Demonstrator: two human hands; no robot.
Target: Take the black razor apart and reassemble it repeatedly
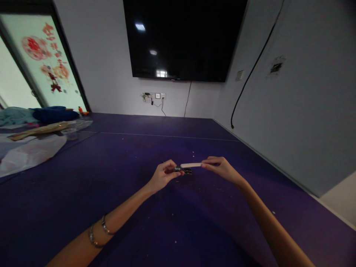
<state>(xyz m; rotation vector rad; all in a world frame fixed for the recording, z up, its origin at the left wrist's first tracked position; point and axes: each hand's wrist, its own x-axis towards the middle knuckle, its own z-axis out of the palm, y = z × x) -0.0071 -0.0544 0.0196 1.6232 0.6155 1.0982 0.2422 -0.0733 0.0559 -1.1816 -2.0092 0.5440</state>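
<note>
My left hand (164,173) pinches a small black-and-silver object (178,169) between thumb and fingers; its kind is too small to make out. A black piece (188,171) shows just right of those fingertips, and I cannot tell whether it is part of that object. Between the thumb and fingers of my right hand (219,167) is a pale flat stick (190,165), held nearly level. Its free end points left, close to the object in my left hand; whether the two touch is unclear. Both hands are over the purple surface (167,226).
At the left lie white plastic sheeting (33,154), a yellowish flat piece (41,130), a clear cup (70,133) and dark blue cloth (55,114). A black cable (251,72) hangs along the right wall. A large television (185,40) is mounted ahead, above sockets (157,95).
</note>
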